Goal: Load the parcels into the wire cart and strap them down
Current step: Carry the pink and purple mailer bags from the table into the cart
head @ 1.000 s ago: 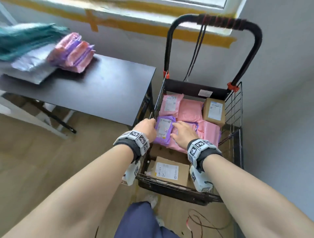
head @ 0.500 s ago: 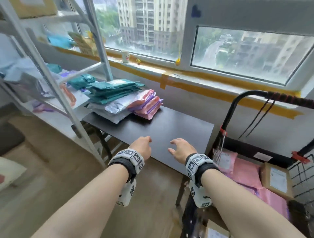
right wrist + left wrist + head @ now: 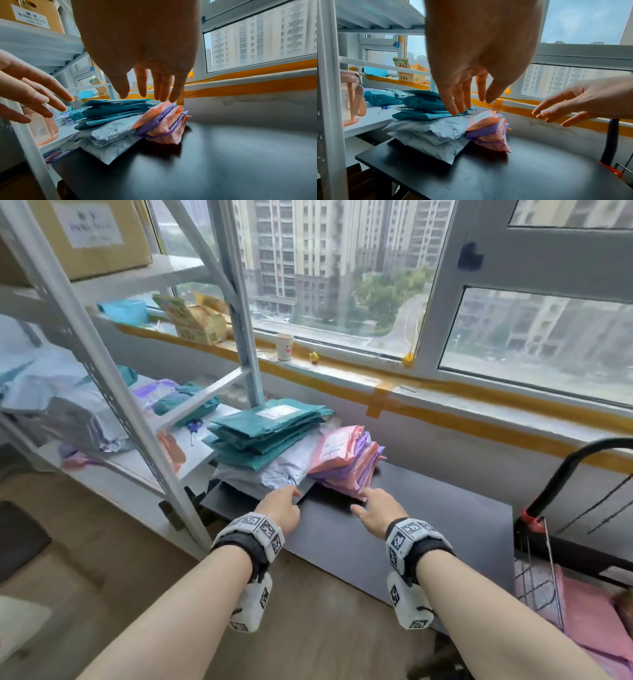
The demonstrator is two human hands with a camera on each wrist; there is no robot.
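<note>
I see bare surface (image 3: pixel 411 529) under my right hand (image 3: pixel 375 513), parcels (image 3: pixel 346 460) just ahead, shelf post (image 3: pixel 130 419) crowding my left hand (image 3: pixel 279 510).

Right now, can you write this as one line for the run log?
left hand: open, empty | right hand: open, empty | both reaching for parcels on black table | wire cart: partly loaded

Black table (image 3: pixel 394 539) with stacked teal, grey, pink and purple parcels (image 3: pixel 291 450) at its far-left corner.

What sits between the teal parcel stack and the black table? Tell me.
Pale grey mailer bags, stacked under the teal parcels and resting on the table; left wrist view.
</note>
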